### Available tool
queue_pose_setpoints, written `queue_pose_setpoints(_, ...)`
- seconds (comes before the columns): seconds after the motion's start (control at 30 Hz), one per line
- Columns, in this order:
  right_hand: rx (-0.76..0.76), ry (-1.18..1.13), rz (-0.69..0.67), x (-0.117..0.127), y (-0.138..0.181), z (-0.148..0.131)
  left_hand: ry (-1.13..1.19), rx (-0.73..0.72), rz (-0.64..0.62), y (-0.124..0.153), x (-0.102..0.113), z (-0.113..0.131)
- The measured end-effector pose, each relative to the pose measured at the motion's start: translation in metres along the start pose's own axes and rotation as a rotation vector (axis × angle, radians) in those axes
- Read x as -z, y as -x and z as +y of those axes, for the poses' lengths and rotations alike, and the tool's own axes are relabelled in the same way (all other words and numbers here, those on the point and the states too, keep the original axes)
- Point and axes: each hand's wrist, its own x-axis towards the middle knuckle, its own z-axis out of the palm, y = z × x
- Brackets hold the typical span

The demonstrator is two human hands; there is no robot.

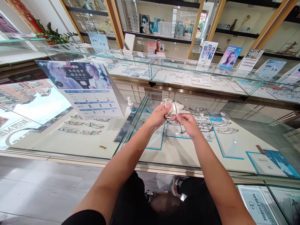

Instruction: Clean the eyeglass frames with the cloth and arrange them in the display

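Wall shelving [161, 37] is filling the back of the shop, and in front of it a long glass showcase [187, 89] is stretching across, bearing advertising cards [207, 53] that are standing tilted, presumably to catch a visitor's eye. Nearer, the glass-topped desk [201, 156] is displaying spectacles [227, 130] beneath its top, spaced out in rows, probably so that each frame is showing separately. A folded sign [93, 104] is standing tent-like on the left side, its slanted panel seemingly angled for reading. Above the desk, the person's hands are meeting: the left hand [158, 117] is curling nearly closed, gripping a pale cloth [180, 108] bunched about dark-framed eyeglasses [175, 107], while the right hand [188, 123] is pinching their near edge between thumb and fingertips, the exact contact being partly hidden. This two-sided grip is probably steadying the light frame, with the soft cloth likely sparing it from bare fingers. One thin temple is dangling below. A small spray bottle [131, 105] is standing upright beside the sign, perhaps for easy reach, and a gold-coloured tag [102, 147] is lying nearer the front.
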Motion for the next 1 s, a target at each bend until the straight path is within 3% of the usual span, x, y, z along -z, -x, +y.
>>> queue_pose_setpoints(0.1, -0.005, -0.048, 0.008, 0.004, -0.001, 0.001, 0.007, 0.014, -0.039, 0.001, 0.0, 0.001)
queue_pose_setpoints(0.33, -0.001, -0.018, -0.037, -0.009, -0.001, -0.004, -0.049, -0.122, 0.134, 0.004, -0.014, -0.004)
queue_pose_setpoints(0.67, -0.03, -0.097, 0.024, 0.005, -0.004, 0.003, 0.002, -0.029, 0.008, 0.002, -0.004, 0.004)
queue_pose_setpoints(1.0, 0.003, 0.001, -0.039, -0.013, 0.0, -0.001, -0.058, -0.098, 0.15, 0.006, -0.015, -0.004)
